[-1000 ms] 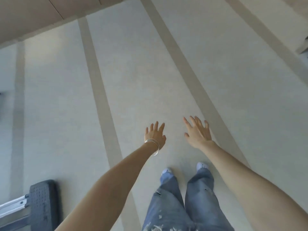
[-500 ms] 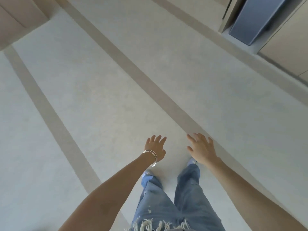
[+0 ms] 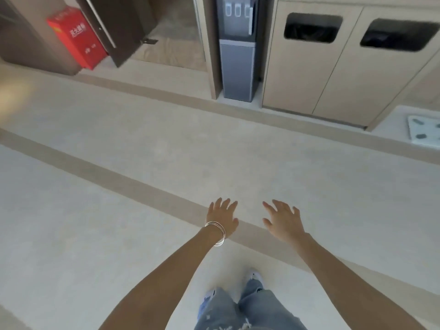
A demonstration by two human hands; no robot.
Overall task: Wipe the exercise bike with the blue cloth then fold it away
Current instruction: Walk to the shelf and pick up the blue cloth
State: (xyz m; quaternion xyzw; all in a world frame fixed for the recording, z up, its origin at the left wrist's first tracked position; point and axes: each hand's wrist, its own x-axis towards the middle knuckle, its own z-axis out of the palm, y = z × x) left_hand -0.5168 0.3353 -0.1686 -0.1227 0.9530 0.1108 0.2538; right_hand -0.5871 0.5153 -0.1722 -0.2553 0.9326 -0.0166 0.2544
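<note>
Your hands over the floor (image 3: pixel 142 186)
Left hand (image 3: pixel 222 216) and right hand (image 3: pixel 282 221) spread, holding nothing

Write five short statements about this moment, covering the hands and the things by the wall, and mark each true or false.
1. The left hand and the right hand are both open and hold nothing. True.
2. The bracelets are on the right wrist. False: they are on the left wrist.
3. The red box stands to the left of the water dispenser. True.
4. The left hand holds the blue cloth. False: no cloth is in view.
5. The scale lies on the floor at the left edge. False: it lies at the right edge.
</note>
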